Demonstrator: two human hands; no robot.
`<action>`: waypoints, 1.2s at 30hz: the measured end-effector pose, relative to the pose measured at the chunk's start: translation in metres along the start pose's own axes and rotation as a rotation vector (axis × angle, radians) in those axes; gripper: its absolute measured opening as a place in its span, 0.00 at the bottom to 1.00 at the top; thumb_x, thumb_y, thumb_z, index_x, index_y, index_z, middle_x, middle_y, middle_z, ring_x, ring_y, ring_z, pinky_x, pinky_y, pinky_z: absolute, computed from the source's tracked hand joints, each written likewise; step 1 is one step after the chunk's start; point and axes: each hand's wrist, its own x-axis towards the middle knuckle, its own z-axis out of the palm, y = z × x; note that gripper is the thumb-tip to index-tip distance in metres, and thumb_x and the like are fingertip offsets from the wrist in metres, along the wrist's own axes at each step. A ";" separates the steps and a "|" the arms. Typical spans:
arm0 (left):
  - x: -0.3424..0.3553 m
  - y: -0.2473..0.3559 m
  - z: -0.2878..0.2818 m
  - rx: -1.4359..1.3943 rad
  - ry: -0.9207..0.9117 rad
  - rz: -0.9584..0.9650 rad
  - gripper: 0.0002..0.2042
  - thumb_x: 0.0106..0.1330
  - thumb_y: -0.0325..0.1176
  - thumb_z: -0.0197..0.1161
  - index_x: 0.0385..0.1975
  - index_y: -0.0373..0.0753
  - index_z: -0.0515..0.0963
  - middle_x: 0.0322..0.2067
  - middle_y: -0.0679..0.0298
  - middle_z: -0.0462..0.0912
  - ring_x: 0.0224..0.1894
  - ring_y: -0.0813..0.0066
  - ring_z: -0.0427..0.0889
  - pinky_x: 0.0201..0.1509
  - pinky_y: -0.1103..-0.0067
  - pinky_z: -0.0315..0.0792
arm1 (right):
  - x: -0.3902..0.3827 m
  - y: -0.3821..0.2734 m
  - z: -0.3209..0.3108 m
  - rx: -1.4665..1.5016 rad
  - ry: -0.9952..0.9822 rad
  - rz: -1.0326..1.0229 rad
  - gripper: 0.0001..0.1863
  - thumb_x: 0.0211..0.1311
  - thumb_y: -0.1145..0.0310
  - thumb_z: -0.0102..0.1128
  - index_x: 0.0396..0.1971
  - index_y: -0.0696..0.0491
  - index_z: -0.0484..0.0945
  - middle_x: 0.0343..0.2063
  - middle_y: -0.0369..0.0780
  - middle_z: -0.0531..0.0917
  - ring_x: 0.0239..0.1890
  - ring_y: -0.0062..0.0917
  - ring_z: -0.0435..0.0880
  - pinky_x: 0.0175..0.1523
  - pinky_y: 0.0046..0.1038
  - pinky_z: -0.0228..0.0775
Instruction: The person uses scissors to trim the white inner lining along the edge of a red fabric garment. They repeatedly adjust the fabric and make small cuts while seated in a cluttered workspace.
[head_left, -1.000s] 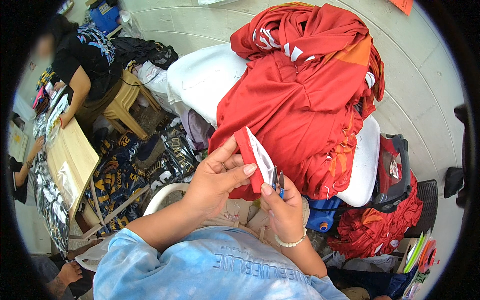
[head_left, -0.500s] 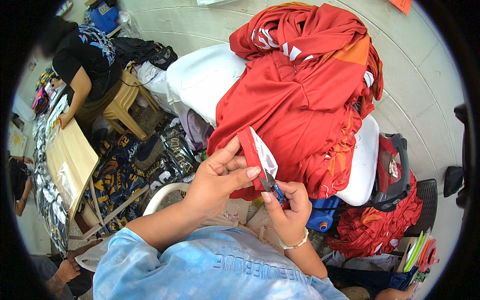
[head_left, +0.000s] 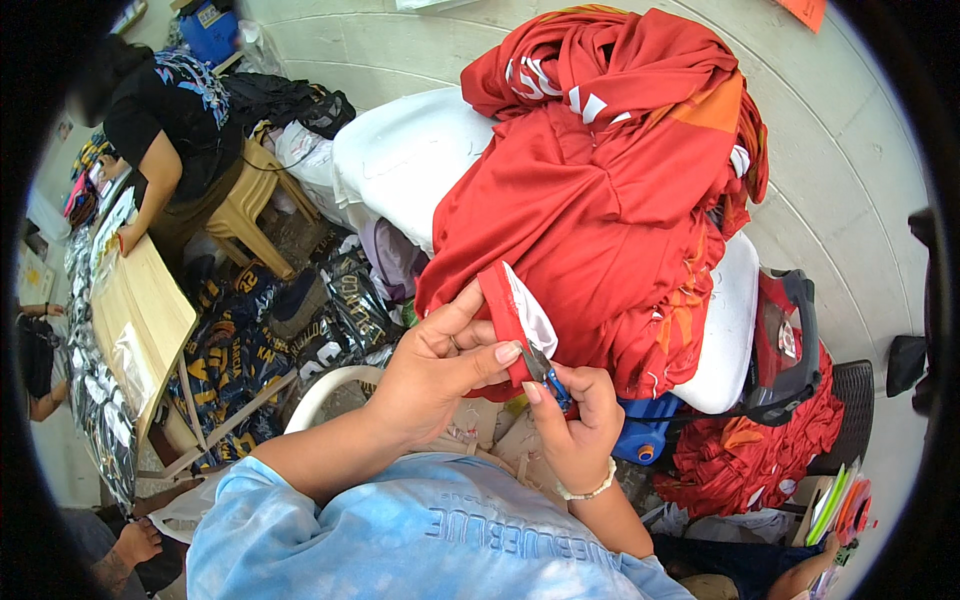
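- Bare at its left end and along part of its right end, the white padded surface.
- Spread across the middle of that surface, lapping over its near edge: a big heap of red cloth with orange and white patches. Likely soft, slippery and rather heavy all together; best gathered with whole hands from underneath, not tugged by one fold.
- Below the right end of the surface, well apart from the hands: a second red pile.
- Under the near edge, toward the right end: a blue container, partly hidden.
- In front of the near edge, gripping a cloth piece: the left hand, thumb on top, other fingers mostly hidden behind.
- Just beside it, closed around small scissors: the right hand, with a pale bracelet at the wrist.
- Held up before the near edge, against the backdrop of the heap: the cloth piece, a red band with a white inner side. Cannot tell whether joined to the heap. Probably light and limp, a little firmer along the band; best pinched there, close to the blades and kept taut.
- At the band's lower part: the small scissors, blue-handled, dark-bladed. Probably light, stiff and sharp; best held by the handles. Cannot tell whether biting into cloth.
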 end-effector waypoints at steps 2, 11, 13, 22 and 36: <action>0.000 0.000 0.000 -0.003 0.006 -0.008 0.32 0.64 0.22 0.58 0.67 0.39 0.53 0.44 0.63 0.80 0.46 0.80 0.78 0.52 0.81 0.70 | 0.001 0.001 0.000 -0.013 0.009 -0.027 0.14 0.49 0.72 0.71 0.33 0.59 0.75 0.24 0.40 0.80 0.23 0.18 0.78 0.28 0.19 0.69; 0.003 -0.008 -0.004 0.083 -0.058 0.035 0.37 0.63 0.22 0.59 0.69 0.41 0.45 0.41 0.65 0.81 0.43 0.83 0.78 0.52 0.82 0.68 | 0.004 -0.008 0.003 0.548 -0.007 0.299 0.12 0.54 0.74 0.67 0.34 0.57 0.71 0.21 0.30 0.75 0.21 0.10 0.67 0.28 0.13 0.59; 0.004 -0.010 -0.005 0.099 -0.086 0.005 0.38 0.63 0.22 0.59 0.69 0.41 0.43 0.41 0.66 0.81 0.43 0.84 0.77 0.53 0.82 0.67 | 0.003 -0.008 0.001 0.491 -0.051 0.306 0.12 0.54 0.76 0.66 0.34 0.57 0.71 0.21 0.29 0.74 0.21 0.09 0.66 0.28 0.13 0.59; 0.004 -0.007 -0.002 -0.069 0.044 0.064 0.24 0.65 0.24 0.57 0.62 0.35 0.62 0.44 0.61 0.81 0.47 0.77 0.78 0.53 0.79 0.70 | -0.003 0.010 -0.003 0.286 -0.129 0.232 0.08 0.55 0.78 0.64 0.30 0.57 0.72 0.21 0.29 0.74 0.22 0.07 0.65 0.27 0.13 0.56; 0.004 -0.005 -0.002 -0.048 0.002 0.026 0.23 0.66 0.26 0.57 0.61 0.33 0.63 0.45 0.59 0.80 0.48 0.75 0.79 0.53 0.77 0.71 | 0.001 0.002 -0.004 0.175 -0.014 0.041 0.16 0.50 0.73 0.70 0.37 0.59 0.75 0.29 0.36 0.80 0.27 0.14 0.76 0.33 0.16 0.68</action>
